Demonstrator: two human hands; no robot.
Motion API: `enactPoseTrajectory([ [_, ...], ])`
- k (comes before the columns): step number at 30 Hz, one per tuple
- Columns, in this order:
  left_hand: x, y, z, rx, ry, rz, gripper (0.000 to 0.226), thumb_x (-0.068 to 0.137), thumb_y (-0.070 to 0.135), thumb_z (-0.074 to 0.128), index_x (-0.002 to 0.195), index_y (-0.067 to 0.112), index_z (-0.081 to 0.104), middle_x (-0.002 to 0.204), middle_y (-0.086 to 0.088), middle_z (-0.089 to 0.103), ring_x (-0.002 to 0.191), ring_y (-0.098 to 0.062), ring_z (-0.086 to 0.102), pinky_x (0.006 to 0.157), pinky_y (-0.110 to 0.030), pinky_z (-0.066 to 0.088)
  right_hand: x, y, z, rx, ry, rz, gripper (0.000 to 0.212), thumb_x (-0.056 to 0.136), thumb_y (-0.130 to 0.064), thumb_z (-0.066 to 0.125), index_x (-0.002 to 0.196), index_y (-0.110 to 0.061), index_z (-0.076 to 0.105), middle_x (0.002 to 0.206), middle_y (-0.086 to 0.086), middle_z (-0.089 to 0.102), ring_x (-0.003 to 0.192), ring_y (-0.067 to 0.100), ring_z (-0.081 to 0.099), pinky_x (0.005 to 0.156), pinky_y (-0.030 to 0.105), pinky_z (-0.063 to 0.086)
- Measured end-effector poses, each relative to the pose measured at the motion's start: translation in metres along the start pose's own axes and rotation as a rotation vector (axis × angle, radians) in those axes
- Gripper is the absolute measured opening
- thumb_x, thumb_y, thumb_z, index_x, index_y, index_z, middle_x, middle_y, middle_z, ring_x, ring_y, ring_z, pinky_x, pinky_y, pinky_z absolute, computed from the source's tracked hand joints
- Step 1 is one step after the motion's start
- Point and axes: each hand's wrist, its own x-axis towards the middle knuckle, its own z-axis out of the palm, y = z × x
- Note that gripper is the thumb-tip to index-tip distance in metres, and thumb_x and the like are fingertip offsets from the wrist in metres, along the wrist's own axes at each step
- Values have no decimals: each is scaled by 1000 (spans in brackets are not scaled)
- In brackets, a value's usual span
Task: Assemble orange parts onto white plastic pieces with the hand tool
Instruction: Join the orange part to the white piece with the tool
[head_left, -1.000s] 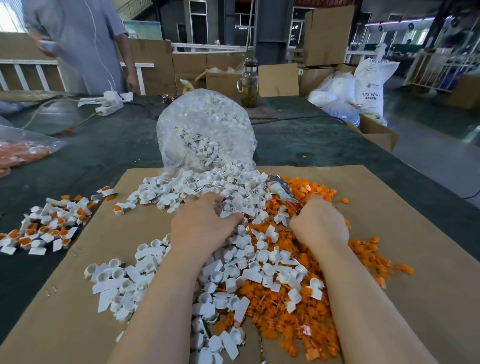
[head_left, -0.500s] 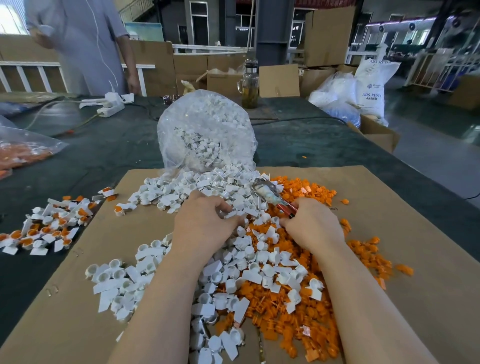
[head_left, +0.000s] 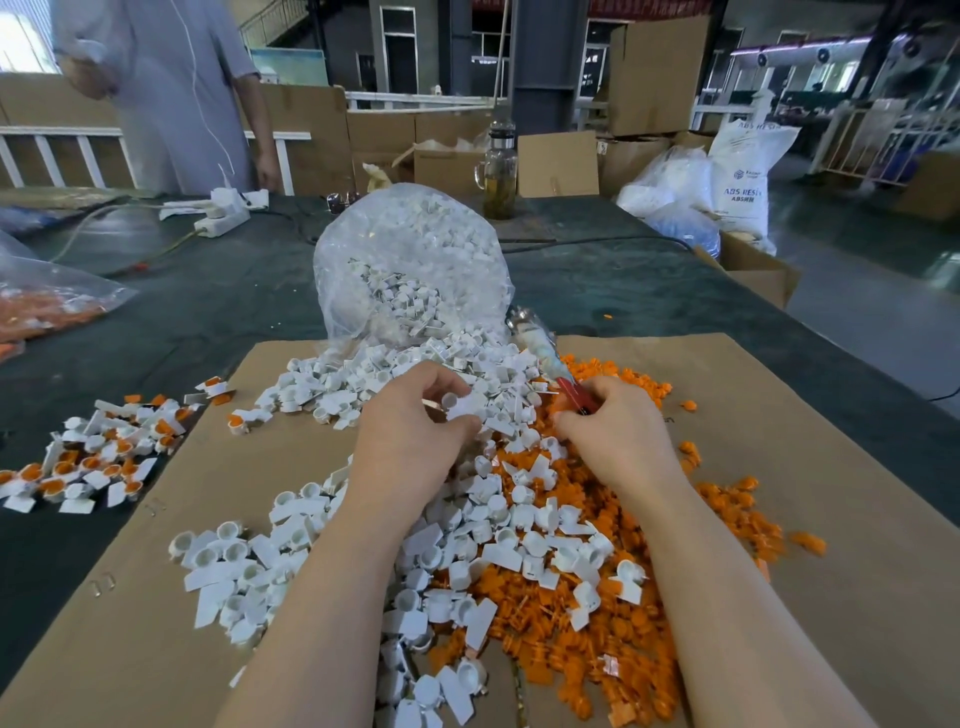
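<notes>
A white plastic piece (head_left: 467, 406) is pinched in the fingertips of the person's left hand (head_left: 415, 436), raised just above a heap of white pieces (head_left: 509, 525). Just to its right, the right hand (head_left: 615, 441) is closed around a hand tool (head_left: 540, 348) with a red grip, its clear end pointing away. Orange parts (head_left: 727, 514) lie under and right of that hand, all on a cardboard sheet (head_left: 831, 467).

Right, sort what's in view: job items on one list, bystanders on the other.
Job:
loose white plastic pieces
small orange plastic parts
red-handled hand tool in right hand
white piece in left hand
finished white-and-orange pile

Bystanders:
glass jar of tea
white power strip
white ABS resin sack
</notes>
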Motion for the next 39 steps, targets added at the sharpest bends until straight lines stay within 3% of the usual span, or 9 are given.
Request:
enactPoseTrajectory([
  [5,-3,4,2,-116,26,27,17,93,19,67,98,35,71,95,18,71,87,-4,68,80,-26,52,-6,-8,4,289,-25,-14,6,87,-24,69,90,-26,65,85,-4,67,75,15,66,69,35,57],
  [9,-4,6,2,-212,57,12,22,96,22,64,90,42,69,85,19,70,64,3,66,64,-16,49,-7,-14,6,465,-66,-10,12,83,-20,75,87,-28,68,88,-10,70,83,5,66,74,25,51],
  [16,-2,6,1,-185,51,-29,10,94,33,66,94,40,72,64,6,62,44,-1,46,45,-12,36,-9,-17,6,568,-26,-23,10,81,-24,78,81,-28,68,76,-15,70,71,-4,62,69,18,43],
  [24,-4,13,0,-547,55,-182,12,86,33,75,82,22,74,56,7,66,46,-2,55,49,-12,47,-11,-21,7,615,-23,-74,16,80,-17,78,79,-28,67,75,-18,69,71,-4,63,70,18,45],
  [26,-4,14,0,-554,49,-170,5,86,23,76,81,24,75,60,8,69,48,-1,57,51,-10,49,-11,-21,7,625,-22,-88,14,81,-19,78,79,-28,68,78,-18,70,75,-2,65,72,18,46],
  [28,-4,14,2,-520,52,-157,15,86,12,75,81,26,75,66,9,72,53,0,62,55,-11,51,-11,-21,7,627,-31,-101,12,82,-20,77,81,-29,69,80,-16,71,78,0,66,76,21,49],
  [31,-3,14,4,-472,73,-144,19,85,8,75,89,26,70,69,5,70,58,-3,67,64,-22,56,-12,-22,8,615,-51,-135,12,82,-20,77,83,-30,70,83,-14,72,82,2,68,79,22,51],
  [34,-3,14,6,-473,81,-164,25,82,9,77,99,20,62,77,-1,70,60,-7,69,66,-27,57,-14,-24,9,617,-58,-179,15,83,-17,76,81,-31,69,84,-10,73,82,4,69,71,17,53],
  [39,-4,14,6,-507,73,-170,11,82,8,77,77,12,67,64,-1,72,57,-8,69,59,-22,57,-14,-27,12,598,-6,-216,15,83,-19,77,79,-31,67,82,-13,71,77,2,67,66,10,51],
])
